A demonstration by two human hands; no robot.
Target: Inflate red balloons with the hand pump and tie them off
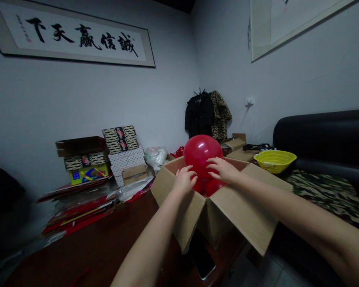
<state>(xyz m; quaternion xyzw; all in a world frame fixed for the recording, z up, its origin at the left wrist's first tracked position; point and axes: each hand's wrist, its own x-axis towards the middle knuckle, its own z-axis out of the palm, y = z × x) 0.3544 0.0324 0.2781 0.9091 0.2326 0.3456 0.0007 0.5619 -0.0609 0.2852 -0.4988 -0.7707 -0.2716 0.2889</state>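
A shiny red balloon (201,150) stands up out of an open cardboard box (242,213). My left hand (184,180) has its curled fingers against the balloon's lower left side. On the other side, my right hand (223,170) lays its slightly spread fingers on the balloon's lower right. The balloon is held between both hands. Below it, more red balloon surface (213,186) shows inside the box; how many balloons lie there is hidden. The box flaps are folded outward, and my forearms reach over the near ones.
A phone (202,255) lies on the dark wooden table (107,243) under the near flap. Stacked boxes (127,159) and flat red packaging (77,215) stand at left. A yellow basket (275,160) sits at right, before a black sofa (326,135) with camouflage cloth (326,195).
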